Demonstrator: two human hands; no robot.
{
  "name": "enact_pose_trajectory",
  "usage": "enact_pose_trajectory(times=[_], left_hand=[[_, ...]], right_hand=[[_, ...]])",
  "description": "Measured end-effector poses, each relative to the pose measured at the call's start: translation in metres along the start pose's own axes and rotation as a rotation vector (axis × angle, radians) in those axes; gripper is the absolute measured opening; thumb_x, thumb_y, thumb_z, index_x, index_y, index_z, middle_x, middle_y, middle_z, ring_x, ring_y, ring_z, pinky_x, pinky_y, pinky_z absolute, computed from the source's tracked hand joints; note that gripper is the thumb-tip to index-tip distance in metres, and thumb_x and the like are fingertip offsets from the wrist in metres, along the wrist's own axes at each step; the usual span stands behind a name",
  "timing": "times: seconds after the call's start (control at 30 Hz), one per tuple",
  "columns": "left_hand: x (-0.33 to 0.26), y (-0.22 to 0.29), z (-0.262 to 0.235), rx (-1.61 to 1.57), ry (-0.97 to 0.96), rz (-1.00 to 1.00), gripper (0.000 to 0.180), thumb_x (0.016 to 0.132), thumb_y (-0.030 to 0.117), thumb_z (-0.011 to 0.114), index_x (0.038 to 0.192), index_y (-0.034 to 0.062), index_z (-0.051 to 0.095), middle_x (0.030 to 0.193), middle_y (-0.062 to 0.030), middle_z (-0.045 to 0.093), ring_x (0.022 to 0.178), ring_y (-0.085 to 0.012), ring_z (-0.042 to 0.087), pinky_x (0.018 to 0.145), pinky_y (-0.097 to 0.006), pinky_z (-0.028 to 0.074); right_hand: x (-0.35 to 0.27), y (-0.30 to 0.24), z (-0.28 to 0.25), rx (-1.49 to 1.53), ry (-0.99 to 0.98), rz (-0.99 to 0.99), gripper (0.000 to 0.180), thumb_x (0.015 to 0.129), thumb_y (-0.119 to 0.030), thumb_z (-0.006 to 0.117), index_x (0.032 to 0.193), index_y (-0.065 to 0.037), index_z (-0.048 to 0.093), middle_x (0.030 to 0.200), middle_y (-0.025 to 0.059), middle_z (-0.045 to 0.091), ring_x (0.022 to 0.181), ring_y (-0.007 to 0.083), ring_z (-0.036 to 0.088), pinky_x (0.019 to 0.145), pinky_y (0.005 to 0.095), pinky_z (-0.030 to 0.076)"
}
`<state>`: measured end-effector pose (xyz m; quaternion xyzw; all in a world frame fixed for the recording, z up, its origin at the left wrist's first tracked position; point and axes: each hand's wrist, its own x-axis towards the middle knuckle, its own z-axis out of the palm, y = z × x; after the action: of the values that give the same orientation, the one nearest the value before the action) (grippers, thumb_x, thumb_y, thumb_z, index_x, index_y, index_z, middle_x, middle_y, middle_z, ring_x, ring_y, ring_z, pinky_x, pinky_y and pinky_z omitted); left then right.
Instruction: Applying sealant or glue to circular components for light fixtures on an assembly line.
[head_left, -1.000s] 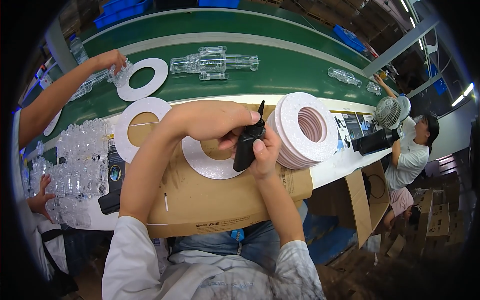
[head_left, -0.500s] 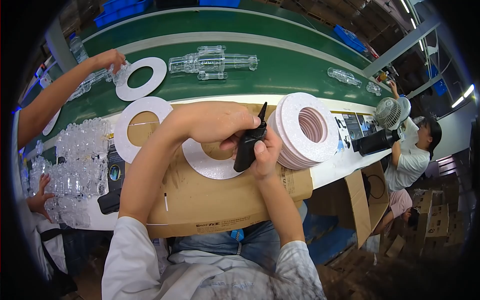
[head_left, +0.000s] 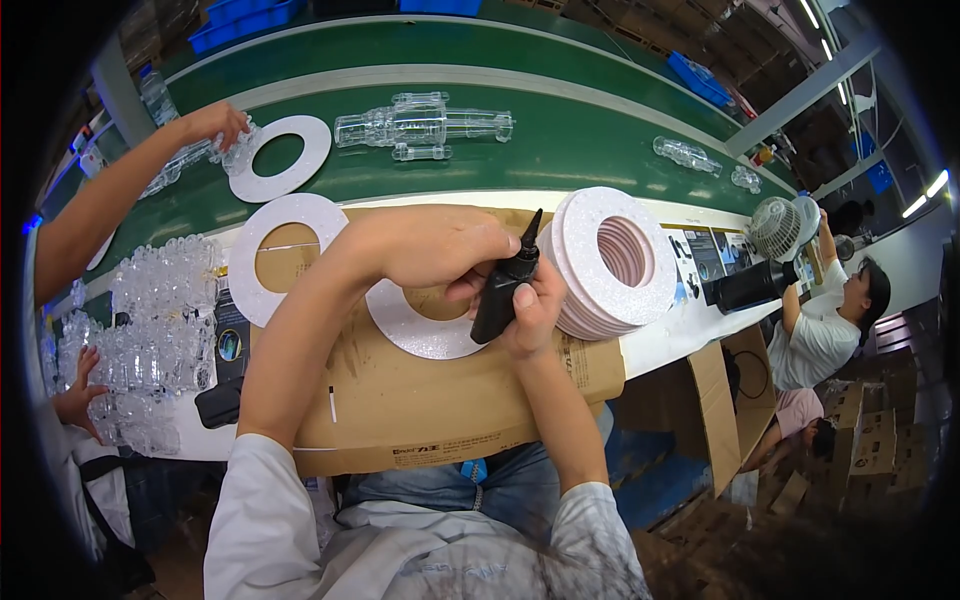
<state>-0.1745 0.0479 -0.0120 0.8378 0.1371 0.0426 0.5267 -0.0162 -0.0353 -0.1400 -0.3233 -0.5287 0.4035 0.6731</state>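
Note:
A black squeeze bottle with a pointed nozzle (head_left: 497, 300) is between my hands, its tip up and tilted right. My right hand (head_left: 537, 312) is closed around its body, thumb across the front. My left hand (head_left: 435, 245) is closed at the bottle's upper part, thumb by the nozzle's base; its other fingertips are partly hidden. Beneath them a white speckled ring (head_left: 430, 335) lies on the brown cardboard sheet (head_left: 430, 400), partly covered by my left hand. Another white ring (head_left: 243, 262) lies to the left. Just right of my right hand stands a stack of rings (head_left: 655, 285).
Clear plastic parts (head_left: 155, 330) crowd the table's left, where a co-worker's hands (head_left: 78, 395) reach in. On the green conveyor (head_left: 570, 140) lie a ring (head_left: 316, 150) and a clear assembly (head_left: 425, 125). A fan (head_left: 775, 228) and black cylinder (head_left: 750, 285) stand at right.
The bottle has tipped slightly right and its nozzle's base shows more. Conveyor items have slid a little left. At the right, a co-worker's arm has risen beside the fan.

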Motion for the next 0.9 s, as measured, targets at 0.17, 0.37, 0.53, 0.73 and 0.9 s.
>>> enact_pose_trajectory(times=[0.17,0.37,0.53,0.73,0.9], left_hand=[[0.000,0.002,0.000,-0.006,-0.005,0.000,0.066,0.099,0.045,0.024,0.056,0.0036,0.050,0.053,-0.0047,0.051,0.052,-0.0154,0.045,0.056,-0.030,0.041],[0.000,0.002,0.002,0.035,0.018,-0.006,0.071,0.100,0.048,0.022,0.054,0.0031,0.050,0.052,-0.0052,0.051,0.052,-0.0170,0.046,0.056,-0.031,0.041],[-0.002,0.003,0.003,0.081,0.058,-0.013,0.070,0.100,0.046,0.024,0.054,0.0025,0.052,0.052,-0.0064,0.051,0.052,-0.0187,0.047,0.057,-0.032,0.042],[-0.002,0.002,0.005,0.088,0.114,-0.001,0.064,0.100,0.042,0.028,0.055,0.0033,0.052,0.052,-0.0062,0.052,0.052,-0.0198,0.048,0.058,-0.035,0.042],[-0.002,0.004,0.005,0.135,0.123,0.012,0.062,0.102,0.039,0.028,0.056,0.0049,0.051,0.052,-0.0054,0.051,0.051,-0.0205,0.046,0.057,-0.035,0.041]], right_hand=[[0.001,-0.001,-0.003,-0.006,-0.023,-0.019,0.070,0.086,-0.052,0.061,0.114,0.011,0.051,0.082,0.0227,0.069,0.066,0.0215,0.070,0.054,0.0267,0.056],[0.001,0.004,-0.006,-0.012,-0.036,-0.004,0.072,0.085,-0.054,0.061,0.114,0.011,0.051,0.082,0.0224,0.069,0.066,0.0210,0.070,0.054,0.0263,0.056],[0.003,0.001,-0.002,-0.043,-0.009,-0.011,0.072,0.086,-0.056,0.061,0.113,0.010,0.051,0.080,0.0209,0.069,0.064,0.0191,0.068,0.053,0.0261,0.055],[0.004,-0.003,0.002,-0.037,-0.014,-0.024,0.069,0.087,-0.055,0.060,0.112,0.009,0.051,0.079,0.0196,0.069,0.061,0.0174,0.066,0.052,0.0255,0.054],[0.005,-0.018,0.014,0.038,-0.009,-0.011,0.068,0.087,-0.055,0.059,0.112,0.008,0.051,0.077,0.0181,0.069,0.060,0.0169,0.066,0.052,0.0255,0.054]])
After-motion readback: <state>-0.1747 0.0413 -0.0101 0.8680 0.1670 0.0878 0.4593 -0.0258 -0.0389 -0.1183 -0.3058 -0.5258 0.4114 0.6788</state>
